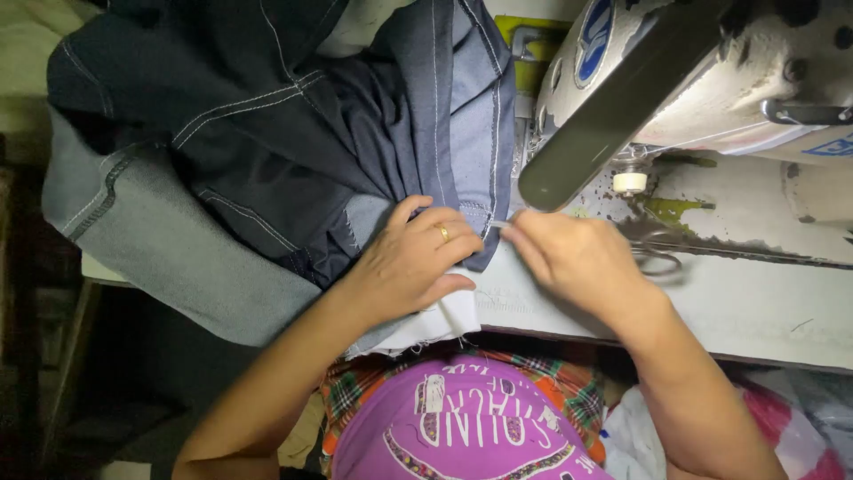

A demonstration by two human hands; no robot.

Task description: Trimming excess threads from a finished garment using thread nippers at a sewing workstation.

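Observation:
My left hand, with a gold ring on one finger, presses flat on a dark blue denim garment with pale stitching, holding its edge on the table. My right hand pinches the pale edge of the fabric just in front of the white sewing machine. A white fabric piece hangs under my left hand at the table's front edge.
The pale sewing table runs right from the hands. Scissors lie on it behind my right hand. A thread spool sits below the machine arm. A purple printed shirt is at the bottom. Left of the table is dark floor.

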